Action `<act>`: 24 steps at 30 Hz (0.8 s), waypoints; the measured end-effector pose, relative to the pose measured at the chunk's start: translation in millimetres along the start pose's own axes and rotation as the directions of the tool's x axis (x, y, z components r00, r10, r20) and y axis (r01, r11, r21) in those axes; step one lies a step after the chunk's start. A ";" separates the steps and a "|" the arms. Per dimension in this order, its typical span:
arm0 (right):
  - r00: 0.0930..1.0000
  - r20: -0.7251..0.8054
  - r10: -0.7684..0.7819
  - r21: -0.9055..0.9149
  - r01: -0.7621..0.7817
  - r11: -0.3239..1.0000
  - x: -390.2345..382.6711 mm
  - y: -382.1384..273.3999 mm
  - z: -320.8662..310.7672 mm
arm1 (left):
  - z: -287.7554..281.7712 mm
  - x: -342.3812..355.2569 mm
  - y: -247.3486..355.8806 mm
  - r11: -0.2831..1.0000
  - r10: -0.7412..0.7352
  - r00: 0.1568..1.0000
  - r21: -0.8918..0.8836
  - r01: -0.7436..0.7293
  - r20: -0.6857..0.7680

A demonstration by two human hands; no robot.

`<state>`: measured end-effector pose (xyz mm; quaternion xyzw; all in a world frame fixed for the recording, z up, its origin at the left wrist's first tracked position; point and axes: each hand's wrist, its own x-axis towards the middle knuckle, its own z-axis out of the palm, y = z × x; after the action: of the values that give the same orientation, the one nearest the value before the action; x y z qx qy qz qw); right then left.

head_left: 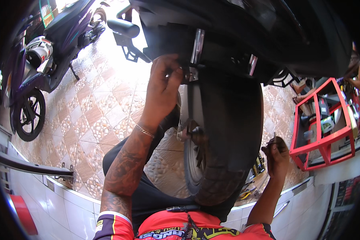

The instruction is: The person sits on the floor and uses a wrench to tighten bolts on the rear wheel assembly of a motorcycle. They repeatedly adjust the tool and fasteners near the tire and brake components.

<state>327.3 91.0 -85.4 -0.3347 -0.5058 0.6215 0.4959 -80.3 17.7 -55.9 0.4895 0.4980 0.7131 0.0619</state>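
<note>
A black motorcycle fills the upper middle, its wheel and dark mudguard coming down between my legs. Two chrome tubes show above the wheel. My left hand is raised beside the left tube, thumb and fingers pinched at a small metal fitting there; what they grip is too dark to make out. Lower, to the right of the tyre, my right hand is closed around a small dark part, whose kind I cannot tell.
A red-framed cart with bottles and tools stands at the right. Several hand tools lie on the floor by the tyre. Another motorcycle is parked at the upper left. Tiled steps and a metal rail edge the lower left.
</note>
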 end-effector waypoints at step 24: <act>0.927 -0.364 0.092 -0.889 -0.376 0.263 -214.6 267.7 -201.3 | -33.7 33.0 -30.1 0.155 0.280 0.774 0.769 -0.621 0.568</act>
<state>498.5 -53.2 -414.1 -0.7049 -0.6535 0.2240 0.1608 -134.8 29.7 -58.9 0.6564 0.6246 0.1912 -0.3775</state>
